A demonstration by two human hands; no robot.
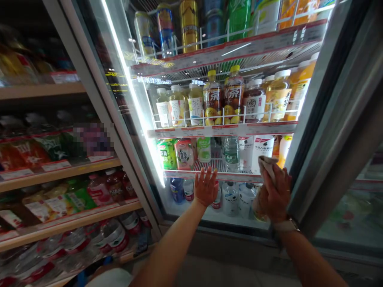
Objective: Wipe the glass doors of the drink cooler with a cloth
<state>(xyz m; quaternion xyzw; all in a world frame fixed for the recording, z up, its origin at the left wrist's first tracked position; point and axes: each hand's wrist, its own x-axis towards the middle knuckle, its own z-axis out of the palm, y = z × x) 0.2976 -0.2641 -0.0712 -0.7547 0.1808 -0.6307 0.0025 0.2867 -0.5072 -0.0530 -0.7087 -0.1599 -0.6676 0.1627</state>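
Note:
My left hand (206,186) lies flat with fingers spread against the glass door (191,217) of a lit drinks fridge. It holds nothing. Over at the door's lower right, my right hand (277,193) grips a crumpled greyish cloth (267,167), which is against the glass. A watch band (285,225) circles that wrist. Behind the glass stand bottles, such as a clear water bottle (231,153) between my hands and a white pouch (263,149) just above the cloth. Part of the cloth is hidden by my fingers.
Open wooden shelves (98,169) with bottled drinks run along the left. A metal door frame (323,159) rises at the right, beside another glass door (356,207). Cans (189,26) and yellow-capped tea bottles (234,95) fill upper fridge shelves. The floor (221,271) shows below.

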